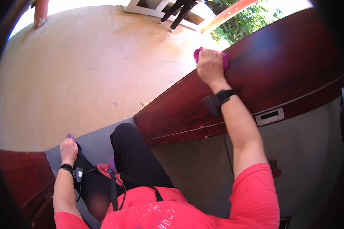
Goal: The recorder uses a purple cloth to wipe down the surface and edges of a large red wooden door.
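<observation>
My right hand (pixel 210 64) is closed around a purple cloth (pixel 226 60) and holds it against the dark red wooden door (pixel 183 100). A black band with a small dark device (pixel 218 100) circles that wrist. My left hand (pixel 68 148) lies over my bent left knee, its fingertips partly hidden. Beyond it pokes out a purple tip, perhaps of a shoe (pixel 70 136). On the left wrist sits a black strap with a small device (pixel 79 174), from which a black cable runs towards my body.
A metal lock plate (pixel 269 116) is set in the door's edge. Grey threshold flooring (pixel 96 137) meets the tan floor (pixel 83 71). Another dark red wooden panel (pixel 23 171) stands at left. A person in dark trousers (pixel 180 13) stands farther off, near a reddish post (pixel 41 14) and railing.
</observation>
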`<state>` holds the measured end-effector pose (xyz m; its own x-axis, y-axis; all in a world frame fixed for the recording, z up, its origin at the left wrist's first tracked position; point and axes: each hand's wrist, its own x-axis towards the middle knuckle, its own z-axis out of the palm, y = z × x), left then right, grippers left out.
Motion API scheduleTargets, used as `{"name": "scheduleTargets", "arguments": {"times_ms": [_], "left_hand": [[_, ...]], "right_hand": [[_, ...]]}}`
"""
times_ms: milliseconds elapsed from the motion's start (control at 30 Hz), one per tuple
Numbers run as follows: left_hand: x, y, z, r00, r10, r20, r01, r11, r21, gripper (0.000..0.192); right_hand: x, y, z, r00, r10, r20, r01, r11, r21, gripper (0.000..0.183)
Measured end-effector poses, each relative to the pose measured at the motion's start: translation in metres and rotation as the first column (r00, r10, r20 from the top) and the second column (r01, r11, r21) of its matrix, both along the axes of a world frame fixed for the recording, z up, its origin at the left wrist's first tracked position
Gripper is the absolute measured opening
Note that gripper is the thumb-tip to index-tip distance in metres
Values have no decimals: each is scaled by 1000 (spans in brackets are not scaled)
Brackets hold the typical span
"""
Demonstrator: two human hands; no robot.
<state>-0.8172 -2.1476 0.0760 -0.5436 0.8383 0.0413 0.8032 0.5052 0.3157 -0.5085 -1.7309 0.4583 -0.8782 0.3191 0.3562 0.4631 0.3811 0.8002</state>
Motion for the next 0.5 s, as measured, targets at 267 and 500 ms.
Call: {"name": "scheduleTargets", "arguments": {"times_ms": [267, 500], "left_hand": [[2, -14, 20, 995, 90, 32, -92, 994, 50, 14], [2, -23, 16, 991, 121, 59, -121, 993, -7, 17]], "right_hand": [[52, -30, -187, 953, -74, 295, 197, 890, -411, 39], [35, 4, -8, 997, -76, -2, 75, 969, 234, 23]]}}
